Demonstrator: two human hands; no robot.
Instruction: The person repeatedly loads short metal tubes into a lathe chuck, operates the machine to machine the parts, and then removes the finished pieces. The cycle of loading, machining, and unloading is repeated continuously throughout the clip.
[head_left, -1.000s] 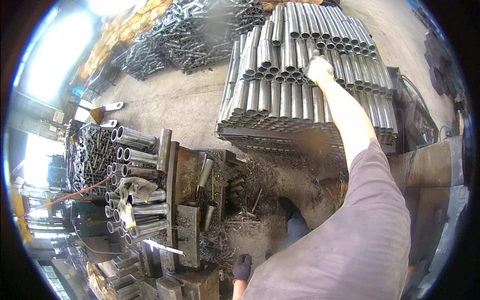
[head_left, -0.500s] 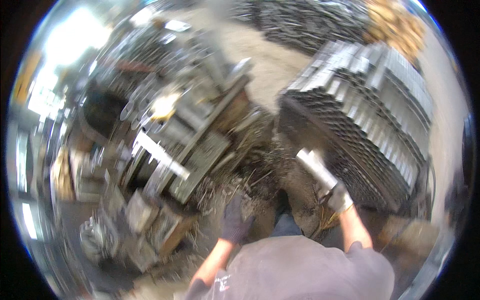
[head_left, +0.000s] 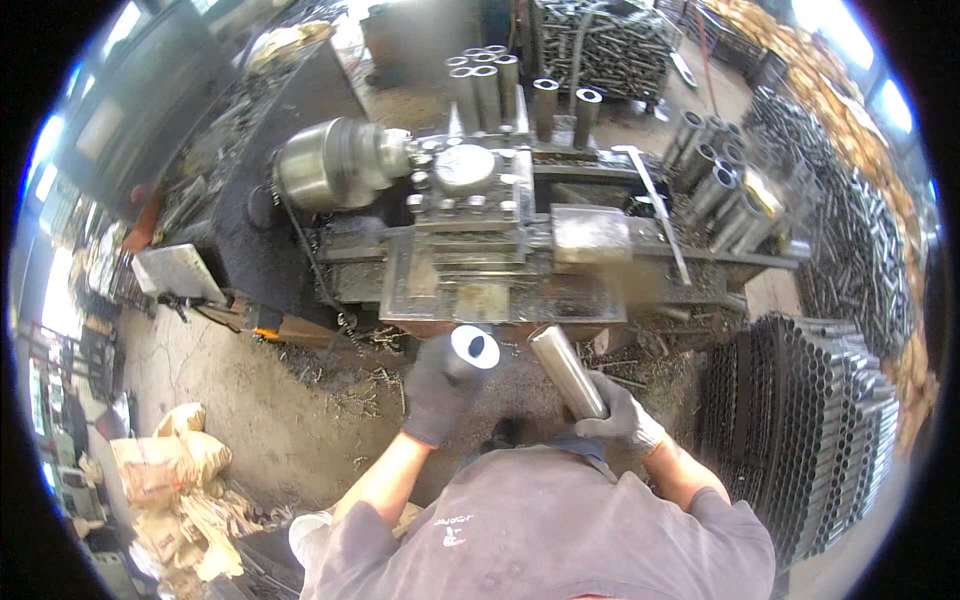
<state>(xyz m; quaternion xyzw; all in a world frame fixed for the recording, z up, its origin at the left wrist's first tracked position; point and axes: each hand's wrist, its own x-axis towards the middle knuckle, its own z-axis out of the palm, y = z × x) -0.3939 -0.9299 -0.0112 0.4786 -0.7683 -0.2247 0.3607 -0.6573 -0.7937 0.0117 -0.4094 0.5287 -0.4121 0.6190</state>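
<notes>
Both my hands wear dark gloves and are raised before a metal lathe. My left hand is closed around a thick-walled metal tube; its bright round end faces up, and most of its length is hidden by the glove. In my right hand is a longer-looking shiny metal tube, gripped near its lower end and tilted up to the left. The two tubes are apart. Beyond them are the lathe's tool post and its chuck.
A caliper lies across the lathe bed at right. Upright tubes stand behind the tool post, with more tubes at the bed's right end. A large tube stack is at right. Paper sacks lie at lower left; metal shavings litter the floor.
My view has swung from the tube stack toward the lathe. My left hand, empty before, now holds a tube. The right hand still holds its tube, now closer to the left hand.
</notes>
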